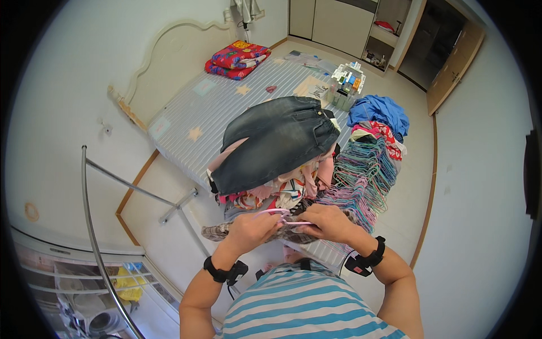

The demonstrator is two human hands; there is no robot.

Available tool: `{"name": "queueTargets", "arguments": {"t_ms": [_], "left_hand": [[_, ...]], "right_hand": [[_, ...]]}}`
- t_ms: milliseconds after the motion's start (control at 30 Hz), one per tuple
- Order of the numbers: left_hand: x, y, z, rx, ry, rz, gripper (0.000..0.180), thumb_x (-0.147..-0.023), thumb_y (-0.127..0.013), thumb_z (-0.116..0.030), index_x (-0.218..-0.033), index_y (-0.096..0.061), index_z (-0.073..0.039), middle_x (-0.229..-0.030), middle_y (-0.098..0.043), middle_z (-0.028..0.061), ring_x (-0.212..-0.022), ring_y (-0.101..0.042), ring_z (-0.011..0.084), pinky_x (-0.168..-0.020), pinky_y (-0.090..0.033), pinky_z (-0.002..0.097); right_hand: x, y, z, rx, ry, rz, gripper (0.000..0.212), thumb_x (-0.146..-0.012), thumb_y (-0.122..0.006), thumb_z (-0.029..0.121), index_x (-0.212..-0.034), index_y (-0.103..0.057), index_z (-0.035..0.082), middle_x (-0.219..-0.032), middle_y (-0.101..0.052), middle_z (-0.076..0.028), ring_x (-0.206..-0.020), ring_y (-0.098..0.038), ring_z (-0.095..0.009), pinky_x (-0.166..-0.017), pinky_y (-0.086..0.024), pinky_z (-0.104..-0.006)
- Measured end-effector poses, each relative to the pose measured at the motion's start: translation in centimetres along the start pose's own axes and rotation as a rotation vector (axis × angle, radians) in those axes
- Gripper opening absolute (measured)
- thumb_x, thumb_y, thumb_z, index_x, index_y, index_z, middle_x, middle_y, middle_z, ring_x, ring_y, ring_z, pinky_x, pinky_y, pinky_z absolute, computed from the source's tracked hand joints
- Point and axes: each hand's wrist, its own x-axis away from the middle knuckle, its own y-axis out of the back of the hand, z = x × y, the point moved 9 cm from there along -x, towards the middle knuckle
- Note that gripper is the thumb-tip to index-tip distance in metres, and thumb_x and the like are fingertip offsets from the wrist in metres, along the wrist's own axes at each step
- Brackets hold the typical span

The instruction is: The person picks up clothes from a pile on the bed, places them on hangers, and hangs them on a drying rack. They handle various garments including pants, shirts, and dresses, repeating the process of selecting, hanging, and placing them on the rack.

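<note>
A: It's a bright room with pale walls (480,198), and a bed (217,113) with a striped sheet takes up the middle of the frame. What are the fingers doing?

B: Both hands are busy at lower centre. The left hand (251,230) has its fingers curled round one side of a pink hanger (298,223); the right hand (327,221) grips the other side.

A: And under them?

B: A brown checked cloth (217,231), just below the hanger and poking out past the left hand. I can't tell whether the two are joined.

A: Anything on the wrists?

B: A black band (217,271) on each.

A: Further out?

B: A clothes pile (310,175) right above the hands, with dark jeans (276,141) spread over its top. To its right lies a heap of hangers (364,175), mostly teal and pink, with a blue cloth (378,116) above them in the frame.

A: The rest of the bed?

B: A clear box (341,99) near its right edge, a folded red quilt (237,58) at upper centre, and a cream headboard (164,62) along the upper left.

A: Around it?

B: A metal rack (132,183) on the left, pale floor (418,169) on the right, cupboards (341,25) at the top, and a wooden door (454,70) standing open at upper right.
</note>
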Motion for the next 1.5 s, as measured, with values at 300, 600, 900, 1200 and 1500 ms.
{"name": "queueTargets", "arguments": {"t_ms": [300,600,900,1200,1500], "left_hand": [[-1.0,-2.1,7.9,0.063,0.196,0.081,0.024,-0.079,-0.077,-0.017,-0.099,-0.069,-0.006,-0.078,-0.061,0.0112,-0.072,-0.061,0.0308,-0.064,-0.049,0.0393],[-4.4,-1.3,14.2,0.119,0.110,-0.028,0.018,-0.080,-0.077,-0.010,-0.091,-0.065,-0.002,-0.074,-0.060,0.0112,-0.062,-0.059,0.0299,-0.056,-0.048,0.0376],[-3.4,6.0,26.2,0.215,0.042,-0.095,0.024,-0.083,-0.077,-0.026,-0.085,-0.067,-0.005,-0.073,-0.062,0.0099,-0.064,-0.061,0.0290,-0.057,-0.045,0.0386],[5.2,10.7,39.5,0.293,0.411,-0.178,0.035,-0.092,-0.071,-0.031,-0.075,-0.064,-0.002,-0.060,-0.058,0.0106,-0.052,-0.056,0.0254,-0.051,-0.042,0.0354],[9.1,16.6,42.6,0.118,0.463,-0.352,0.042,-0.092,-0.071,-0.040,-0.075,-0.062,-0.001,-0.061,-0.057,0.0108,-0.054,-0.055,0.0249,-0.052,-0.041,0.0346]], "right_hand": [[0.3,4.9,-4.7,0.102,-0.059,-0.256,0.022,-0.079,-0.079,0.026,-0.091,-0.068,0.011,-0.073,-0.057,-0.006,-0.069,-0.060,-0.026,-0.058,-0.046,-0.0381],[1.5,7.6,-6.9,0.577,-0.563,-0.269,0.058,-0.073,-0.077,0.054,-0.111,-0.065,0.011,-0.094,-0.061,-0.007,-0.086,-0.059,-0.025,-0.074,-0.044,-0.0373],[-4.4,1.8,-6.8,-0.180,-0.699,-0.559,0.032,-0.073,-0.090,0.023,-0.076,-0.066,0.003,-0.062,-0.058,-0.003,-0.054,-0.050,-0.009,-0.049,-0.037,-0.0266],[-13.5,-3.5,-6.3,-0.445,-0.870,-0.415,0.031,-0.078,-0.086,0.019,-0.096,-0.070,0.000,-0.081,-0.067,0.000,-0.072,-0.057,-0.005,-0.065,-0.047,-0.0236],[-19.8,-8.1,-10.3,-0.933,-0.824,-0.377,0.014,-0.083,-0.078,0.009,-0.089,-0.070,-0.001,-0.080,-0.066,0.001,-0.071,-0.057,-0.006,-0.065,-0.046,-0.0228]]}}
